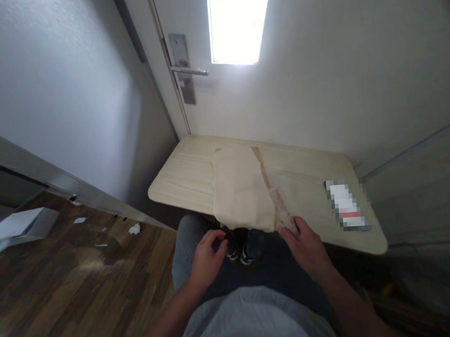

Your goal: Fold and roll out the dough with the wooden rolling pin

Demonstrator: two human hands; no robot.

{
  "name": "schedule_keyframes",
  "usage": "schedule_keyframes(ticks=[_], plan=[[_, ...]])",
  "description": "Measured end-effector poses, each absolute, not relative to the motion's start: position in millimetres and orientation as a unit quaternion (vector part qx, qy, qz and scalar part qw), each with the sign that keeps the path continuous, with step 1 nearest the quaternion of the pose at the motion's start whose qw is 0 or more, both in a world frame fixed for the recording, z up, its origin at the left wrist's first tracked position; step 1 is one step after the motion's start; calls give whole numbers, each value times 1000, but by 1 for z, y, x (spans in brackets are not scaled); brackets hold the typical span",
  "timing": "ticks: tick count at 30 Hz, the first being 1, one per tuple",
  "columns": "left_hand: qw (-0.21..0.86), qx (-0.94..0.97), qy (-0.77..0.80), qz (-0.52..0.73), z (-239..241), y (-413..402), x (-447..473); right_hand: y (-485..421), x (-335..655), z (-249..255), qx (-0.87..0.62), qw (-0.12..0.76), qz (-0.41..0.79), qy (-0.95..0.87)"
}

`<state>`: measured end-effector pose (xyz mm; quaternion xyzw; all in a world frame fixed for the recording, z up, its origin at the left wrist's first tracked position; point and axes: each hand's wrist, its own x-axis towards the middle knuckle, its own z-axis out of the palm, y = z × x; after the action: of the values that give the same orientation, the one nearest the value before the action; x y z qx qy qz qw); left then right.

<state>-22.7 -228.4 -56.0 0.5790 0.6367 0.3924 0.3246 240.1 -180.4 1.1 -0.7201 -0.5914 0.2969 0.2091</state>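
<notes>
Beige cloth (241,188) lies mid-frame on the table (183,176), overhanging its near edge. Your right hand (306,247) touches the cloth's lower right corner, grip unclear. Your left hand (207,256) hovers half-curled, empty, just below.

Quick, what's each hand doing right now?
Left hand: loosely curled, holding nothing.
Right hand: touching the end of the cloth strip; whether it grips cannot be told.

A folded cloth (242,193) is laid across the middle of the table (183,178) and overhangs its near edge. A strip (277,200) is set along the cloth's right side, and a flat object (347,207) is placed well apart at the right end. The right hand (308,247) is set on the strip's near end, and the left hand (207,258) is held just before the cloth, apart from it.
</notes>
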Motion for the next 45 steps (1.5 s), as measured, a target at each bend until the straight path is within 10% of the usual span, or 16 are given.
schedule_keyframes(ticks=[10, 32, 45], plan=[[71, 720, 598, 346, -16, -153, -28, -99, 218, 31, -566, 119, 125, -806], [14, 635, 672, 380, -48, -169, -31, -119, 242, 1, -647, 187, 256, -693], [300, 434, 699, 483, -23, -180, -28, -132, 220, 2, -707, 214, 367, -565]])
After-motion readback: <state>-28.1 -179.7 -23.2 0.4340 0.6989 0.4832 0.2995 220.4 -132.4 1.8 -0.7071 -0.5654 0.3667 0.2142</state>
